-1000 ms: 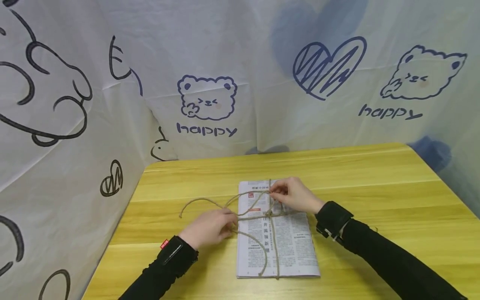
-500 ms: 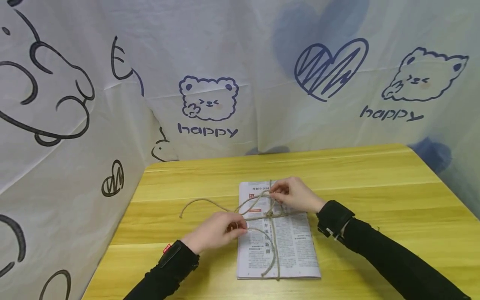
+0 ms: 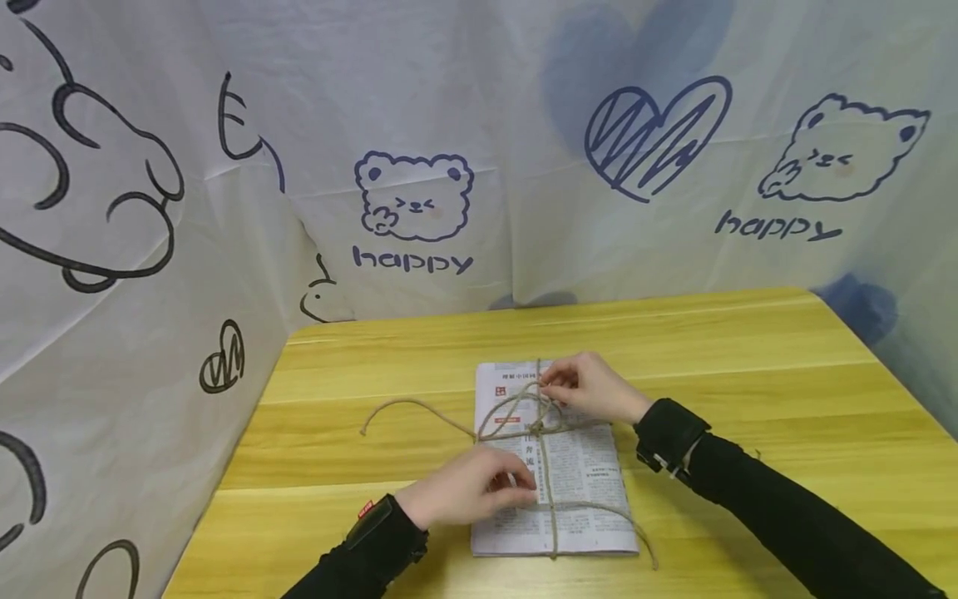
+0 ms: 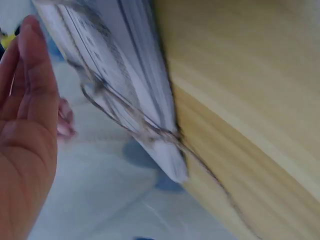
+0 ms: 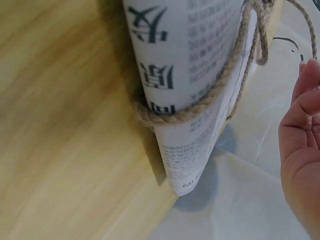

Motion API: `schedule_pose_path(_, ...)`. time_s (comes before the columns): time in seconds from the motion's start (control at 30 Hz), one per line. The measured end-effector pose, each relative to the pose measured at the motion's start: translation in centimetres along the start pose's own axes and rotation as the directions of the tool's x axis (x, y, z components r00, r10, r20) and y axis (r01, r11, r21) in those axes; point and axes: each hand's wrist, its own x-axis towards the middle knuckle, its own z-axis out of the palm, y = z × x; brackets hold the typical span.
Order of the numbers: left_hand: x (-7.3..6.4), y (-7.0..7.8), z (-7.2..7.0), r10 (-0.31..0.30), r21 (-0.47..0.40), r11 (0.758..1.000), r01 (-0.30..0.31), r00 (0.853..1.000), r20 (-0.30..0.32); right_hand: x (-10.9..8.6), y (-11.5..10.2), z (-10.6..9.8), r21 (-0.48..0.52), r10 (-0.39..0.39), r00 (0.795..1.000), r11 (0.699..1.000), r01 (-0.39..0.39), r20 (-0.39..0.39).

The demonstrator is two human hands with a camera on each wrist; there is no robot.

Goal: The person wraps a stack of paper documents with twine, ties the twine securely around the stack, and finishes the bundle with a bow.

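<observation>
A folded stack of newspapers (image 3: 584, 524) lies on the table, bound crosswise with twine (image 3: 546, 466) that is knotted near its middle. Above the knot, my right hand (image 3: 595, 389) pinches a loop of the twine; the right wrist view shows twine running up to its fingertips (image 5: 312, 65). My left hand (image 3: 475, 487) is over the lower left part of the stack, its thumb and fingertips close together on a loose twine tail (image 3: 629, 516). That tail runs right, past the stack's edge. The exact grip is hidden in the left wrist view.
Another twine end (image 3: 404, 401) trails onto the wooden table (image 3: 359, 358) left of the stack. A pale cloth with drawn bears and hearts (image 3: 516, 166) hangs behind the table and at its sides.
My left hand has moved right from the stack's left edge to over the paper, swinging its twine tail from the lower middle to beyond the right edge. The right hand stays nearly still.
</observation>
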Motion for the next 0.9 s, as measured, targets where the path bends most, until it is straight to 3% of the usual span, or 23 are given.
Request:
schedule_pose_path(0.1, 0.2, -1.1, -1.2, -0.085, -0.03, 0.996, 0.082, 0.987, -0.136, 0.1, 0.0, 0.1, -0.001, 0.007, 1.0, 1.0, -0.007, -0.003)
schedule_pose_path(0.23, 1.0, -2.7, -3.2, -0.215, -0.056, 0.977, 0.208, 0.929, -0.303, 0.1, 0.0, 0.3, 0.002, 0.021, 1.0, 1.0, -0.021, 0.003)
schedule_pose_path(0.3, 1.8, -3.3, -3.8, -0.268, -0.035, 0.962, 0.272, 0.903, -0.335, 0.0, 0.0, 0.3, 0.003, 0.02, 1.0, 1.0, -0.02, 0.009)
schedule_pose_path(0.37, 2.9, -3.9, -4.1, -0.314, 0.004, 0.943, 0.334, 0.891, -0.328, 0.1, 0.1, 0.3, 0.001, 0.017, 1.0, 1.0, -0.017, 0.015)
schedule_pose_path(0.47, 4.6, -4.5, -4.0, -0.365, 0.098, 0.909, 0.404, 0.889, -0.277, 0.0, 0.3, 0.4, -0.002, 0.005, 1.0, 1.0, -0.005, 0.018)
schedule_pose_path(0.6, 6.0, -5.1, -3.3, -0.375, 0.198, 0.884, 0.423, 0.895, -0.242, -0.1, 0.2, 0.5, 0.011, 0.0, 1.0, 1.0, -0.001, 0.028)
schedule_pose_path(0.8, 6.6, -5.5, -2.7, -0.325, 0.261, 0.883, 0.391, 0.909, -0.26, -0.2, 0.1, 0.4, 0.033, 0.017, 0.999, 0.999, -0.018, 0.032)
schedule_pose_path(0.9, 6.3, -5.5, -2.9, -0.329, 0.221, 0.894, 0.389, 0.907, -0.262, -0.1, 0.2, 0.4, 0.034, 0.029, 0.999, 0.999, -0.03, 0.027)
